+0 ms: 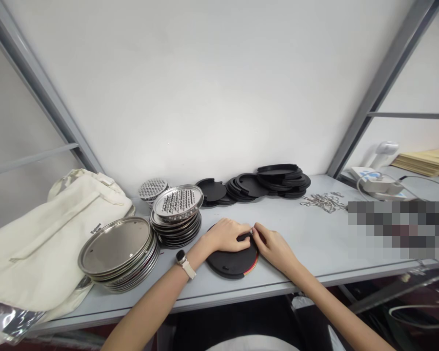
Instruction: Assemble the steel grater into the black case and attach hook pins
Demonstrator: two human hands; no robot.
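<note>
A round black plastic disc (229, 265) lies flat near the table's front edge, with a red and yellow rim showing at its right side. My left hand (229, 235), a watch on its wrist, rests across the disc's top, fingers curled and gripping its far right part. At that same edge my right hand (272, 244) pinches with thumb and forefinger, meeting the left fingertips. Whatever small thing sits in that pinch is too hidden to name. Left of the disc stand a stack of round metal plates (119, 246) and a stack topped by a round plate with raised bumps (178, 202).
Black round discs like this one are piled along the wall (283, 180). A heap of small metal loops (324, 201) lies at the right. A cream bag (54, 234) covers the left end. Cables and a white device (380, 184) stand at the far right.
</note>
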